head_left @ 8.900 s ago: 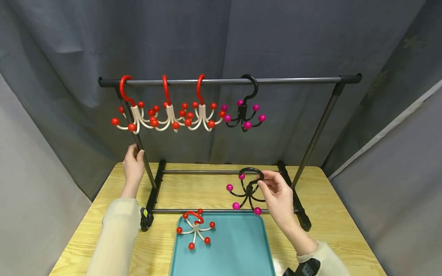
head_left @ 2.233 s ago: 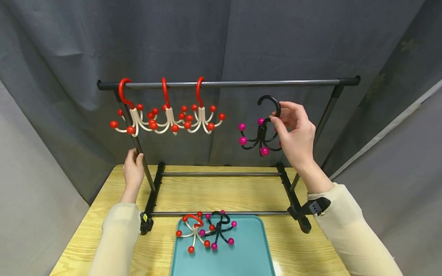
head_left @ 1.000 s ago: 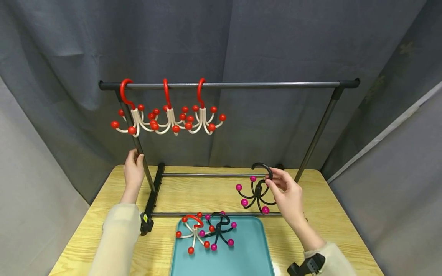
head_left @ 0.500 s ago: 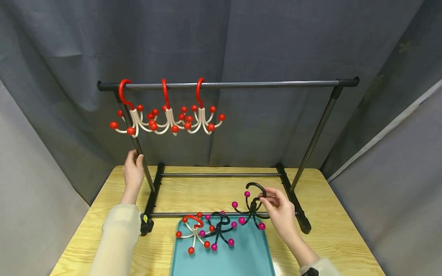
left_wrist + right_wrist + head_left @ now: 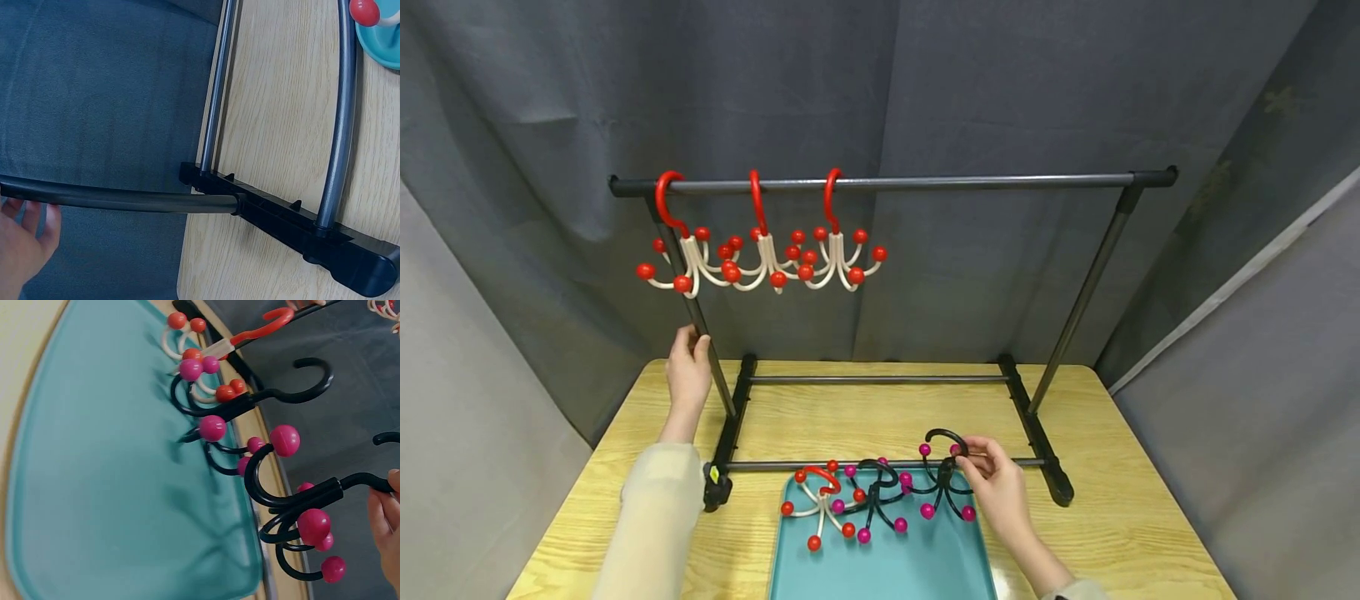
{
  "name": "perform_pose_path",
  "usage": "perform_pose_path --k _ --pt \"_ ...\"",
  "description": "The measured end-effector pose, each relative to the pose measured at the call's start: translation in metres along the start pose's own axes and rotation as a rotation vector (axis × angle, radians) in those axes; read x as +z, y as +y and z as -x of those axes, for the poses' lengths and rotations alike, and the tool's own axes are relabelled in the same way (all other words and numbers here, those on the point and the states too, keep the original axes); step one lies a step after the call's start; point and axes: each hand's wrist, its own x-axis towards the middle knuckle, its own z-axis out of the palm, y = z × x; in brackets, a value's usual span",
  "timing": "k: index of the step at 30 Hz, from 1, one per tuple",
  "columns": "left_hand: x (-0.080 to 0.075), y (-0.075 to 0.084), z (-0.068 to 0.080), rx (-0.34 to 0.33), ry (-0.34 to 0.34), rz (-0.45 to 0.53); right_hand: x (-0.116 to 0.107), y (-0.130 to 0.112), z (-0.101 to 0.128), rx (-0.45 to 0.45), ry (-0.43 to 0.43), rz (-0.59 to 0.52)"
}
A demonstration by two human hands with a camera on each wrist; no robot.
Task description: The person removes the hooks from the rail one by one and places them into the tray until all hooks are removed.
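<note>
My right hand [image 5: 997, 483] pinches the curved hook of a black multi-arm hanger [image 5: 946, 475] tipped with magenta balls. This hanger is over the back right corner of a teal tray [image 5: 917, 575]; the right wrist view shows shadows below its arms. On the tray another black hanger [image 5: 874, 496] stands beside a white hanger [image 5: 822, 498] with a red hook and red balls. Three similar white hangers [image 5: 766, 250] hang from the top rail [image 5: 970, 182] of a rack. My left hand [image 5: 687, 367] holds the rack's left post [image 5: 125, 197], fingers partly hidden behind it.
The rack's lower bars [image 5: 880, 380] run across the wooden table [image 5: 587, 500] between two black feet [image 5: 1037, 433]. The front bar passes just behind the tray. Grey curtains [image 5: 985, 92] enclose the back and sides.
Earlier, one black hanger hung on the rail; one now stands on the tray. Since 2.2 s ago my right hand has lowered the other from near the rail to the tray. The left hand stays.
</note>
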Motion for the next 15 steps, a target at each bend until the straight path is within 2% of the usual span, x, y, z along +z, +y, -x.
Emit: perform_pose_path --k 6,15 --pt "0.000 -0.003 0.000 -0.003 -0.004 -0.008 0.008 0.012 0.007 0.001 -0.009 0.018" --pt "0.000 -0.003 -0.001 0.012 0.002 -0.013 0.017 0.028 0.017 0.072 -0.052 0.074"
